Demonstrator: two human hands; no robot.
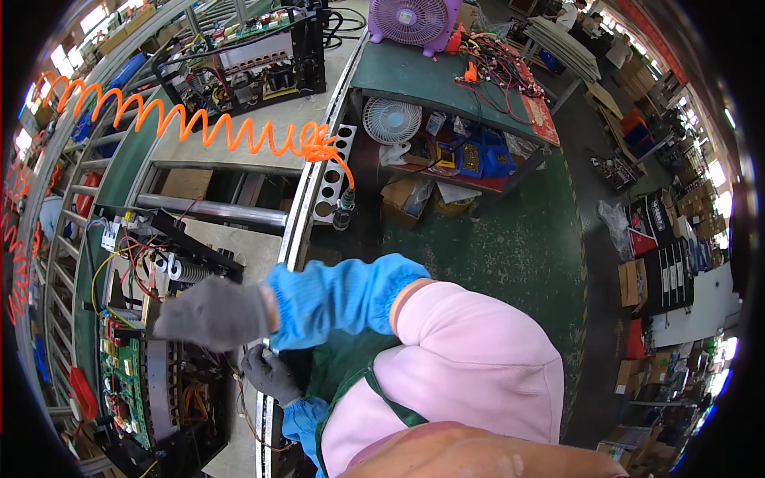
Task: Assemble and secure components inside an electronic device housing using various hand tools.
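My right hand (217, 313), in a grey glove with a blue sleeve, reaches over an open electrical unit (162, 390). Motion smears its fingers, so what they hold, if anything, does not show. The unit has a green circuit board (126, 373), a grey metal plate and loose wires. My left hand (269, 374), also grey-gloved, is lower, at the unit's near side by the metal rail. Its fingers are curled beside thin wires (249, 414); what lies in them is hidden. Just beyond my right hand are red and yellow wires and a coiled silver part (190, 271).
An orange coiled air hose (191, 127) hangs across the roller line, ending in a tool (343, 217) by a perforated strip. Another open unit (247, 68) stands farther up the line. A green bench (434, 84) bears a purple fan (410, 22) and cables; blue bins (482, 159) are beneath.
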